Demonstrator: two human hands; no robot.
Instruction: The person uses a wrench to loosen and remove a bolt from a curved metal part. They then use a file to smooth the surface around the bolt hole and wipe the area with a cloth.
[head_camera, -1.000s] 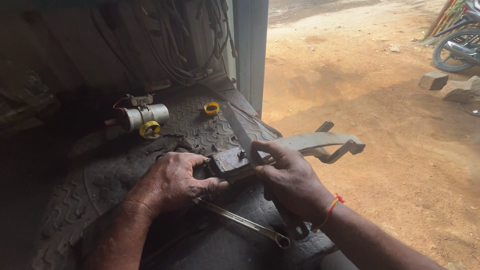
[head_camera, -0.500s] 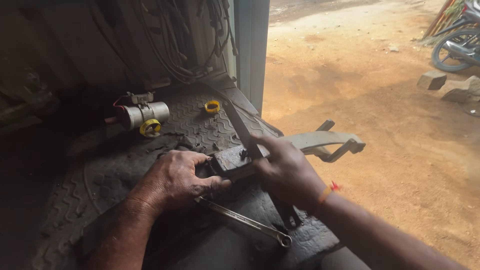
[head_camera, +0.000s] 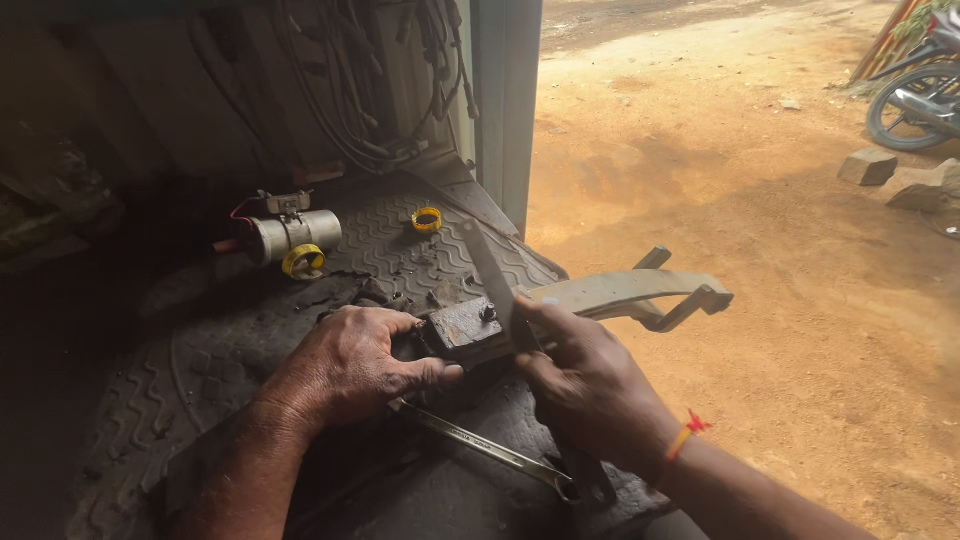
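Observation:
A dark, greasy metal block (head_camera: 462, 328) rests on a worn black tyre (head_camera: 200, 400). My left hand (head_camera: 350, 365) clamps the block from the left, thumb along its lower edge. My right hand (head_camera: 585, 385) grips a flat grey metal blade (head_camera: 488, 270) that stands against the block's right end and slants up to the left. A pale curved metal lever (head_camera: 625, 292) sticks out to the right from behind the block. A red thread circles my right wrist.
A steel spanner (head_camera: 480, 445) lies on the tyre below my hands. Behind are a small silver cylinder with wires (head_camera: 290, 235), two yellow rings (head_camera: 427, 219), hanging cables (head_camera: 350, 90) and a grey post (head_camera: 505, 100). Sandy ground (head_camera: 750, 200), stones and a motorbike wheel (head_camera: 915, 105) lie right.
My right hand has shifted slightly on the blade and the blade's tilt has changed a little. My left hand stays clamped on the block.

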